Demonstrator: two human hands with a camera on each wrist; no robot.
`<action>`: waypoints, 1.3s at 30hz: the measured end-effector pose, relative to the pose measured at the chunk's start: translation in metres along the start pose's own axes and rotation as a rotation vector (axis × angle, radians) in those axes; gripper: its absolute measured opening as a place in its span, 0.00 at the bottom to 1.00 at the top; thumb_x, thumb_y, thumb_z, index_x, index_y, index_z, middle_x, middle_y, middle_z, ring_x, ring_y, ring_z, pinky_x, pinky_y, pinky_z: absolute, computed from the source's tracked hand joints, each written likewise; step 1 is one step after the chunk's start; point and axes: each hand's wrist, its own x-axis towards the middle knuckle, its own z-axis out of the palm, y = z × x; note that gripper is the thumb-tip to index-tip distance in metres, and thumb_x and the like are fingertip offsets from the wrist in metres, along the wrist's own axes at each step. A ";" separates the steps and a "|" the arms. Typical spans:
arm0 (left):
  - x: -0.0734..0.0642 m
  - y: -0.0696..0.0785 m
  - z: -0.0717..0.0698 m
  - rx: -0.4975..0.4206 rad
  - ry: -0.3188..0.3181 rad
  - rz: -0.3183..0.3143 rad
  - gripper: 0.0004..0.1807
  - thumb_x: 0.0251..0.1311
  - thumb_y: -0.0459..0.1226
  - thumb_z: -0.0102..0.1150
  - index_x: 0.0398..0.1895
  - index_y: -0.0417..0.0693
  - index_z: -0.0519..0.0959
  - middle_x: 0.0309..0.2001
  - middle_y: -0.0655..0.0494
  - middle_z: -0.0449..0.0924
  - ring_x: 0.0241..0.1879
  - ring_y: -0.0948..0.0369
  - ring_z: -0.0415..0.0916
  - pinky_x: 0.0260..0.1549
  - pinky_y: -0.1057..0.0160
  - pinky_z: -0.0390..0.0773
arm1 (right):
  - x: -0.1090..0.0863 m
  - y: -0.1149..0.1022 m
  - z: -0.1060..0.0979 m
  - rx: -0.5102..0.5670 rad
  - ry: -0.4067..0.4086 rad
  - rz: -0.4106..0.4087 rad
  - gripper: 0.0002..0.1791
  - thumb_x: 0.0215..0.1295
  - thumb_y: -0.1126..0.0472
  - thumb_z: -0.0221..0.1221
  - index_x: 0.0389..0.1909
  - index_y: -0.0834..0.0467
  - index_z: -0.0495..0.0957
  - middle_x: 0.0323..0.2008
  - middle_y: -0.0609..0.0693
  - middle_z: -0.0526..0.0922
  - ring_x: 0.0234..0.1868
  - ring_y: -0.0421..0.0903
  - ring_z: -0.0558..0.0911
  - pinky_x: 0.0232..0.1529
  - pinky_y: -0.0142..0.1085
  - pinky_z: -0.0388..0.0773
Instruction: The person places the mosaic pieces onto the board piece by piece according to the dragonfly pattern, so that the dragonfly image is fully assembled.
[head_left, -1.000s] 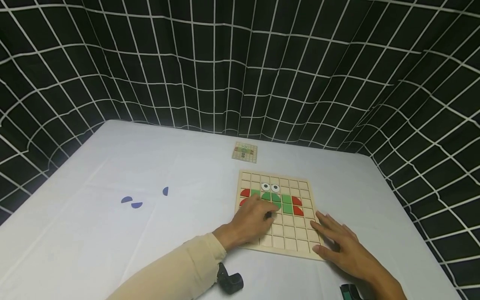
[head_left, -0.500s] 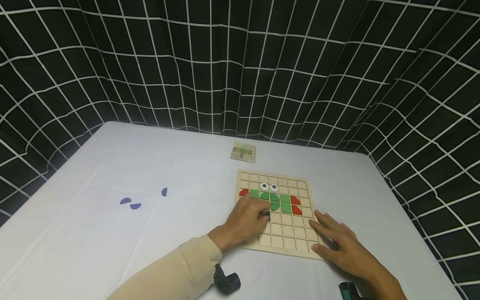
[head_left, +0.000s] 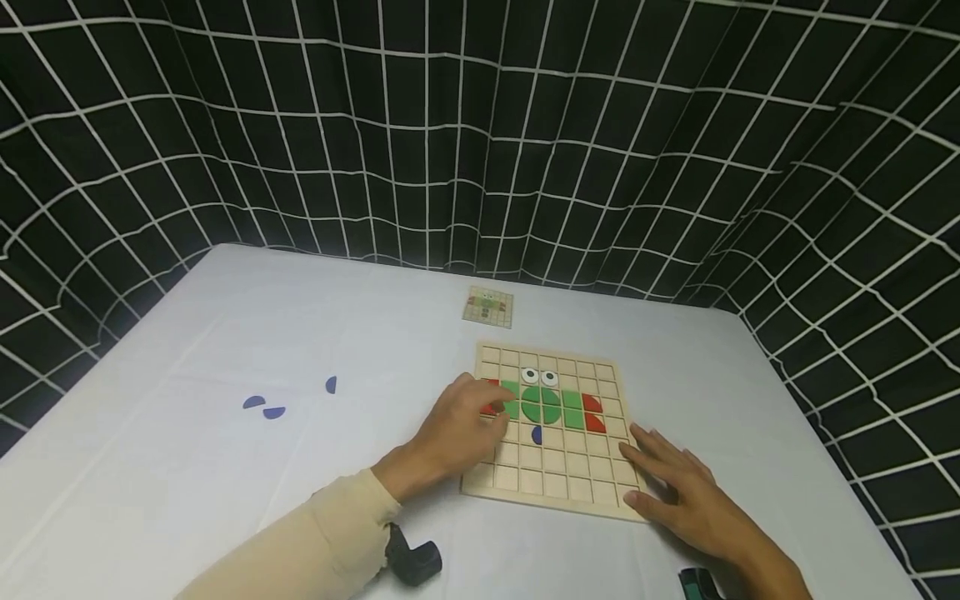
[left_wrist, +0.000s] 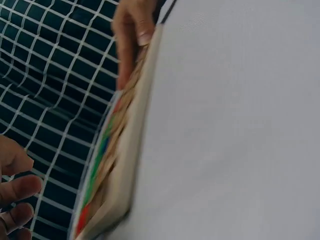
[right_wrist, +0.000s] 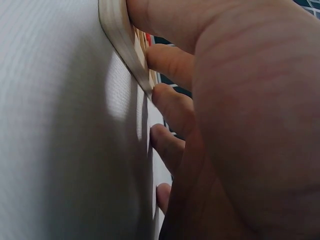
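A wooden grid board (head_left: 558,485) lies on the table, bearing a pattern of green pieces (head_left: 541,405), red pieces (head_left: 593,414) and two eye pieces (head_left: 539,377). One blue half-round piece (head_left: 537,435) sits in a cell below the green circle. Over the board's left side is my left hand (head_left: 459,423), its fingers loosely bent with nothing between them; it hides some red and green pieces. In the left wrist view its fingertips (left_wrist: 25,187) are apart from the board. My right hand (head_left: 678,487) rests on the board's right edge, fingers spread; the right wrist view shows the thumb (right_wrist: 165,20) at the edge.
Several blue half-round pieces, among them one at the right (head_left: 331,385) and one at the front (head_left: 274,412), lie left of the board. A small pattern card (head_left: 488,307) lies behind it. A black curtain (head_left: 420,133) with white grid lines surrounds the white table (head_left: 187,467).
My left hand has let go of the blue half-round piece, leaving it in a cell, and has drawn back to the left. My right hand stays at the board's edge.
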 end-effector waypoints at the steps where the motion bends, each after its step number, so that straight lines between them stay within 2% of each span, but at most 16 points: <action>1: -0.002 0.000 -0.007 -0.001 0.016 -0.005 0.12 0.53 0.25 0.64 0.42 0.40 0.86 0.33 0.56 0.85 0.34 0.60 0.72 0.33 0.63 0.73 | 0.000 0.000 0.000 -0.002 0.001 -0.003 0.33 0.62 0.48 0.67 0.66 0.57 0.75 0.72 0.63 0.64 0.73 0.69 0.55 0.64 0.71 0.45; 5: -0.012 -0.003 -0.032 0.034 0.065 0.000 0.13 0.52 0.26 0.65 0.42 0.42 0.86 0.32 0.60 0.83 0.34 0.60 0.72 0.31 0.64 0.73 | -0.003 0.001 -0.001 -0.008 0.009 -0.017 0.32 0.62 0.49 0.67 0.65 0.58 0.76 0.72 0.63 0.64 0.72 0.70 0.56 0.63 0.71 0.46; 12: -0.033 -0.014 -0.071 0.107 0.117 -0.004 0.13 0.53 0.26 0.66 0.42 0.44 0.86 0.33 0.59 0.84 0.36 0.61 0.76 0.32 0.62 0.75 | -0.004 0.002 0.002 0.004 0.007 0.000 0.32 0.62 0.49 0.68 0.65 0.58 0.76 0.72 0.63 0.64 0.72 0.70 0.55 0.64 0.72 0.45; 18: -0.058 -0.037 -0.106 0.175 0.279 0.053 0.14 0.48 0.22 0.67 0.39 0.42 0.87 0.30 0.60 0.84 0.31 0.59 0.77 0.29 0.58 0.75 | -0.003 0.000 0.002 -0.008 0.012 -0.005 0.32 0.62 0.49 0.68 0.65 0.58 0.76 0.72 0.63 0.65 0.72 0.70 0.56 0.63 0.71 0.46; 20: -0.067 -0.044 -0.117 0.198 0.327 0.040 0.16 0.46 0.21 0.67 0.39 0.42 0.87 0.30 0.60 0.84 0.30 0.59 0.78 0.29 0.61 0.75 | -0.003 -0.001 0.002 -0.009 0.010 -0.005 0.32 0.62 0.49 0.68 0.65 0.58 0.76 0.72 0.63 0.65 0.72 0.70 0.56 0.64 0.71 0.46; 24: -0.082 -0.056 -0.139 0.251 0.395 -0.040 0.16 0.46 0.20 0.67 0.40 0.41 0.87 0.30 0.57 0.85 0.29 0.59 0.76 0.30 0.70 0.72 | -0.003 0.000 0.001 -0.008 0.010 -0.009 0.32 0.62 0.49 0.68 0.65 0.59 0.76 0.72 0.63 0.64 0.72 0.70 0.56 0.64 0.71 0.45; 27: -0.092 -0.068 -0.155 0.296 0.421 -0.131 0.15 0.49 0.21 0.66 0.41 0.40 0.86 0.29 0.53 0.84 0.27 0.60 0.73 0.30 0.74 0.70 | -0.003 0.001 0.002 -0.007 0.013 -0.012 0.32 0.63 0.49 0.67 0.65 0.58 0.76 0.72 0.63 0.64 0.72 0.70 0.56 0.64 0.70 0.45; 29: -0.099 -0.075 -0.165 0.328 0.423 -0.213 0.14 0.51 0.22 0.64 0.42 0.39 0.86 0.29 0.50 0.83 0.27 0.60 0.72 0.28 0.75 0.69 | -0.003 0.002 0.003 -0.003 0.015 -0.013 0.32 0.63 0.49 0.67 0.65 0.58 0.76 0.72 0.63 0.64 0.72 0.70 0.56 0.64 0.71 0.45; 34: -0.114 -0.089 -0.183 0.387 0.333 -0.456 0.14 0.58 0.27 0.61 0.48 0.37 0.84 0.32 0.45 0.83 0.31 0.53 0.74 0.29 0.63 0.71 | -0.003 0.002 0.003 0.003 0.017 -0.023 0.32 0.63 0.50 0.67 0.65 0.59 0.76 0.72 0.63 0.64 0.72 0.71 0.56 0.64 0.71 0.45; 37: -0.118 -0.095 -0.186 0.413 0.268 -0.518 0.15 0.60 0.30 0.59 0.50 0.36 0.83 0.30 0.46 0.82 0.29 0.53 0.73 0.28 0.56 0.71 | -0.002 0.000 0.002 -0.004 0.011 -0.021 0.32 0.63 0.50 0.67 0.66 0.59 0.75 0.72 0.63 0.64 0.72 0.71 0.56 0.65 0.70 0.45; 39: -0.119 -0.097 -0.186 0.432 0.238 -0.524 0.15 0.60 0.31 0.59 0.49 0.36 0.83 0.27 0.49 0.81 0.27 0.54 0.71 0.28 0.55 0.71 | -0.001 -0.001 0.000 -0.009 0.008 -0.020 0.32 0.63 0.50 0.67 0.66 0.59 0.75 0.72 0.63 0.64 0.72 0.70 0.55 0.65 0.70 0.45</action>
